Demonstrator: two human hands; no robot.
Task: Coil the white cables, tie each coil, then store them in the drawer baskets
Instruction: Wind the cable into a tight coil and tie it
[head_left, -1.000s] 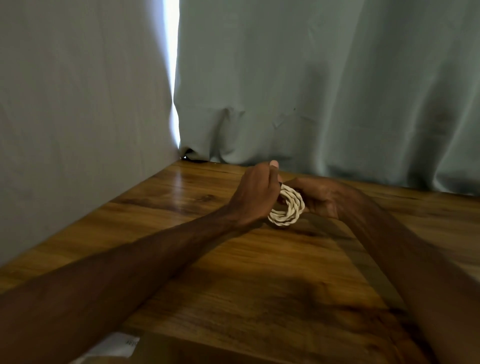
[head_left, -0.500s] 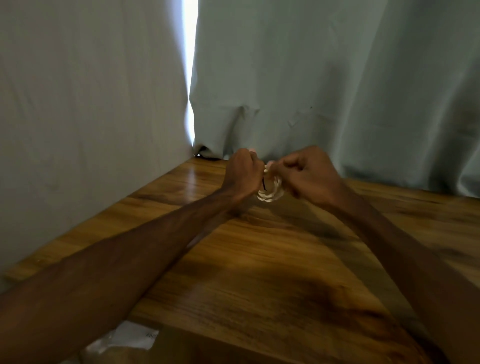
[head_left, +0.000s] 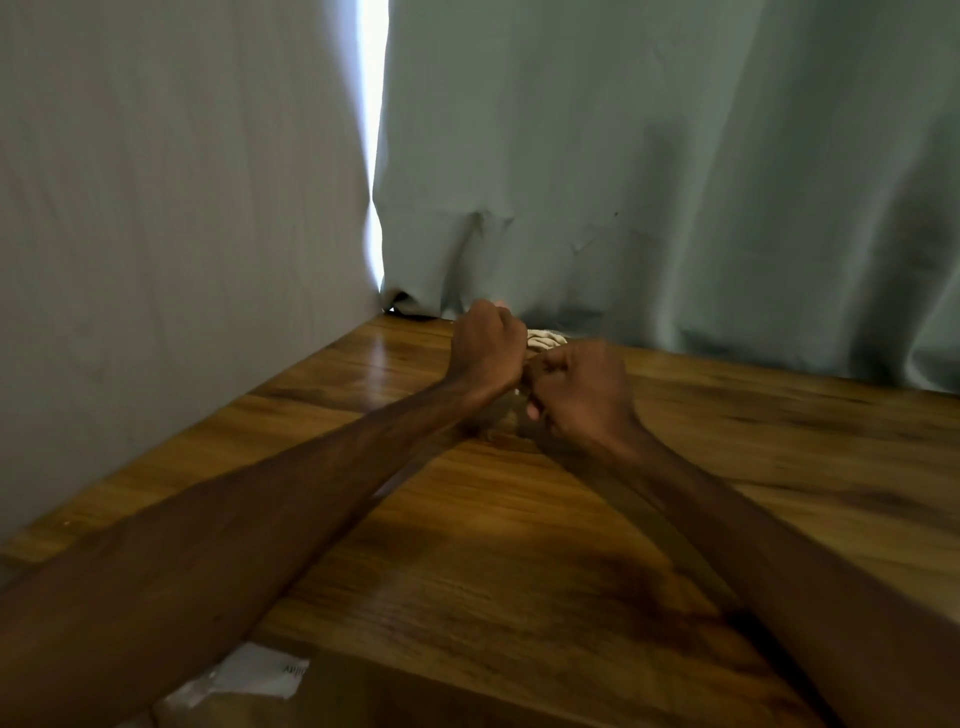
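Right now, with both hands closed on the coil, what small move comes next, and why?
Probably finish tightening the tie before lifting anything: left hand and right hand both grip the white cable coil over the wooden table, the tie is hidden, and no basket shows.

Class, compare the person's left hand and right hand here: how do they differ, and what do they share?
The left hand lies farther away, by the curtain; the right hand is nearer the camera. The white cable peeks out beside the left hand, beyond the right hand. Both are curled in a tight grip on it, above the table.
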